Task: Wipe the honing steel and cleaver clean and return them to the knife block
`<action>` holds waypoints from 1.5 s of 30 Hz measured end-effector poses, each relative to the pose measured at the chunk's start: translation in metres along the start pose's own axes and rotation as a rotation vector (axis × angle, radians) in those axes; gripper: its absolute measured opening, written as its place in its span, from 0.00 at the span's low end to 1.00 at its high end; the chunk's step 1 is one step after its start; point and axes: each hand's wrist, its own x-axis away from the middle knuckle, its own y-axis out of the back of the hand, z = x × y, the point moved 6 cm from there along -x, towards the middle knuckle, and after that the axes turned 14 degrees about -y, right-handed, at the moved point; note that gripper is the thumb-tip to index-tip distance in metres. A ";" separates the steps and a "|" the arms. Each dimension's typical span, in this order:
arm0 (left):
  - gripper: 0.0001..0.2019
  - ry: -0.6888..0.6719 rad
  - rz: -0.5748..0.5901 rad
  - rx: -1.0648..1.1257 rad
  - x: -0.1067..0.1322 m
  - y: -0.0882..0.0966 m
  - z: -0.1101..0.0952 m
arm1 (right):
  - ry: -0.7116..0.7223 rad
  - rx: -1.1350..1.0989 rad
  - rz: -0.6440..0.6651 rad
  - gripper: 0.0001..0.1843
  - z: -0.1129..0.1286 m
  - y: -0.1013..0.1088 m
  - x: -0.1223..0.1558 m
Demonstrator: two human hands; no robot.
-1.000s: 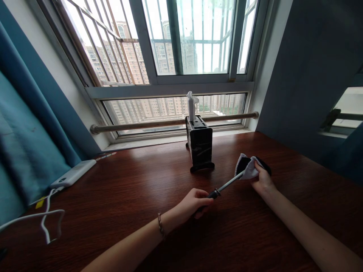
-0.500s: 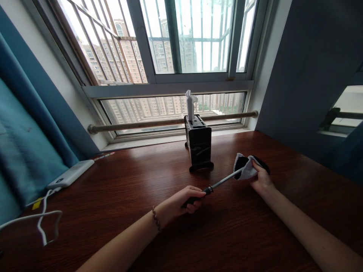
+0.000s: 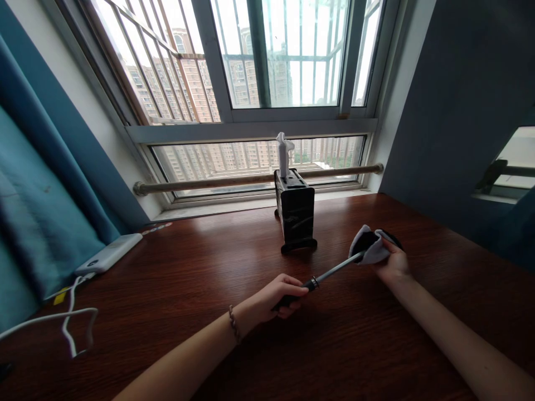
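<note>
My left hand [image 3: 282,296] is closed round the black handle of a metal-shafted rod [image 3: 337,269], which slants up to the right above the table. The rod's far end goes into the opening of a white cloth cover [image 3: 375,253] with a dark inside, so the tip is hidden. My right hand [image 3: 395,262] grips this cover from the right, thumb on top. A black part shows behind the fingers; I cannot tell whether it belongs to the cover or the rod. Beyond the rod stands a black box [image 3: 297,217] with a white tissue [image 3: 283,156] sticking up from its top.
The brown wooden table [image 3: 200,262] reaches to the window sill. At the left lies a white power bank [image 3: 109,255] with a white cable [image 3: 69,314], beside a blue curtain [image 3: 45,206]. A horizontal rail [image 3: 217,182] crosses in front of the window.
The view has shifted slightly. The cloth cover's mouth is turned a little and shows more of its dark inside. Both hands keep their grip.
</note>
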 end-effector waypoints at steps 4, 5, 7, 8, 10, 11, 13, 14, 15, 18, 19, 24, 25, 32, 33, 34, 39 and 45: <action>0.11 0.013 0.015 0.062 0.000 0.003 0.000 | 0.055 -0.022 0.089 0.11 0.003 -0.004 0.003; 0.11 0.011 0.018 0.068 0.000 0.003 0.000 | 0.059 -0.022 0.102 0.11 0.003 -0.004 0.003; 0.11 0.007 0.022 0.070 0.001 0.003 0.000 | 0.035 -0.020 0.113 0.12 0.002 -0.002 0.001; 0.12 0.006 0.021 0.067 0.001 0.003 0.000 | 0.020 -0.020 0.114 0.12 0.002 -0.001 0.000; 0.12 0.008 0.015 0.054 0.001 0.003 0.000 | -0.008 -0.026 0.122 0.13 0.001 0.000 -0.002; 0.12 0.010 0.013 0.051 0.001 0.003 0.001 | -0.024 -0.032 0.130 0.13 0.000 0.000 -0.002; 0.12 0.011 0.015 0.056 0.001 0.003 0.000 | -0.052 -0.052 0.146 0.14 -0.003 -0.002 -0.001; 0.12 0.011 0.016 0.063 0.001 0.003 0.000 | -0.071 -0.066 0.147 0.15 -0.004 -0.003 0.000; 0.12 0.011 0.016 0.072 0.001 0.003 -0.001 | -0.087 -0.079 0.145 0.15 -0.006 -0.004 0.002; 0.12 0.014 0.010 0.096 0.000 0.002 -0.003 | -0.126 -0.107 0.131 0.15 -0.009 -0.010 0.007; 0.12 0.015 0.008 0.106 0.001 0.002 -0.004 | -0.139 -0.116 0.131 0.15 -0.010 -0.012 0.009; 0.11 0.037 0.001 0.194 0.001 0.003 -0.004 | -0.174 -0.156 0.193 0.17 -0.019 -0.024 0.018; 0.11 0.038 -0.001 0.211 0.001 0.004 -0.004 | -0.185 -0.150 0.209 0.17 -0.024 -0.025 0.020; 0.12 -0.011 0.004 0.152 -0.001 0.003 -0.003 | -0.240 0.088 0.367 0.17 -0.058 -0.027 0.033; 0.12 -0.022 -0.005 0.130 -0.001 0.003 -0.002 | -0.230 0.120 0.382 0.17 -0.059 -0.027 0.034; 0.13 -0.030 -0.017 0.108 -0.001 0.003 -0.002 | -0.220 0.145 0.385 0.17 -0.060 -0.026 0.033; 0.13 -0.048 -0.071 0.029 -0.002 0.001 0.000 | -0.210 0.138 0.325 0.13 -0.060 -0.021 0.029; 0.13 -0.066 -0.072 0.009 -0.001 -0.006 -0.005 | -0.144 -0.025 0.141 0.12 -0.043 -0.016 0.020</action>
